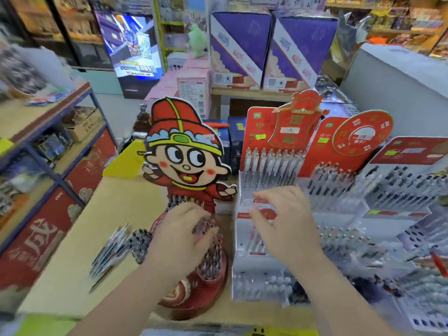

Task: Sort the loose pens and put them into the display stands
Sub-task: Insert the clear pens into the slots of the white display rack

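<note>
Red shelf panel [46, 238], lower left of cartoon figure stand [184, 151]: large "成".
Red backing card [326, 135], right of the stand: seemingly "连中".
Elsewhere: too blurred to read.

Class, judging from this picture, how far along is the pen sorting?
Done: the red cartoon stand and white tiered stand hold rows of pens. In hand: the left hand is on the cartoon stand's pens; the right hand hovers open. Left: loose pens lie on the table beside the cartoon stand.

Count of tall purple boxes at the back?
2: left purple box behind the cartoon stand, right purple box beside it. Others could be hidden behind them.
</note>
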Demonstrator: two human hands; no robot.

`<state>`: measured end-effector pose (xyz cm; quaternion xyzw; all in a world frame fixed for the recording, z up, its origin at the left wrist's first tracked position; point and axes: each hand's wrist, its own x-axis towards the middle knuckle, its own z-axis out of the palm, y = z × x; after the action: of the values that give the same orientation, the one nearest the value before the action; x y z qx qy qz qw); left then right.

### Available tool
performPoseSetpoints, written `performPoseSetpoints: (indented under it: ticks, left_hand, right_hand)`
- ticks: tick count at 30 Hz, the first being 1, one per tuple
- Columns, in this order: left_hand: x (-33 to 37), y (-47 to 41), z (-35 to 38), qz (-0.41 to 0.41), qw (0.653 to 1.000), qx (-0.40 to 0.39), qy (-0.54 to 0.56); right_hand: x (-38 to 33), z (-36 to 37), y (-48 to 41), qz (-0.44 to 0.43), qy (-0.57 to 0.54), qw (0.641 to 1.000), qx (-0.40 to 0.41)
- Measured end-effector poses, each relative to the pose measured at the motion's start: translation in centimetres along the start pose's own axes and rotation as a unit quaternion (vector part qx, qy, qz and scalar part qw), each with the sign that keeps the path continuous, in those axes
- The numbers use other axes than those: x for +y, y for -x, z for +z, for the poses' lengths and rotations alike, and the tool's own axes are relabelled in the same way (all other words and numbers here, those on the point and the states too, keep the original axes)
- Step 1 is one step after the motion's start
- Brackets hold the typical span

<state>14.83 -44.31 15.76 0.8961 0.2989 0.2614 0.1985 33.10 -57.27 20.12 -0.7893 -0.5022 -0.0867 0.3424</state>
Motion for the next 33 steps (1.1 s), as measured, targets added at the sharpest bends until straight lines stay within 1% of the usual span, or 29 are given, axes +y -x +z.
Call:
performPoseSetpoints:
  ticks: [4, 6, 8, 11, 15, 20, 24, 29, 33]
  left_hand:
    - [-1.6, 5.2, -2.8, -0.085, 0.995, 0.024, -0.046]
    - [-2.8, 7.6, -3.6, -0.137, 0.988, 0.018, -0.071]
    - [-4.4, 9.5, -4.1, -0.169, 0.981, 0.011, -0.091]
    - [-6.5, 11.7, -4.7, -0.204, 0.974, 0.005, -0.094]
    - [-9.7, 13.1, -5.0, -0.233, 0.968, -0.010, -0.092]
    - [-16.5, 13.5, -6.5, -0.218, 0.970, -0.063, -0.086]
    - [-23.8, 12.8, -8.8, -0.206, 0.970, -0.106, -0.076]
    - [-31.6, 11.1, -11.8, -0.169, 0.962, -0.194, -0.093]
    - [-35.2, 9.3, -11.8, -0.128, 0.947, -0.267, -0.127]
  right_hand:
    - [-2.2, 2.1, 2.5, -0.006, -0.063, 0.994, -0.091]
    - [-2.8, 3.1, 3.8, -0.008, -0.076, 0.989, -0.125]
    - [-3.5, 4.2, 5.1, -0.002, -0.083, 0.984, -0.156]
    - [-4.9, 5.4, 7.1, -0.001, -0.099, 0.980, -0.174]
    - [-7.5, 7.5, 8.3, -0.010, -0.092, 0.977, -0.190]
    - [-12.7, 11.9, 7.6, -0.007, -0.094, 0.980, -0.173]
    - [-18.1, 17.4, 6.6, 0.000, -0.054, 0.979, -0.195]
    - [-24.1, 24.2, 6.3, 0.064, -0.023, 0.967, -0.246]
    - [-25.7, 29.0, 6.1, 0.135, -0.006, 0.946, -0.294]
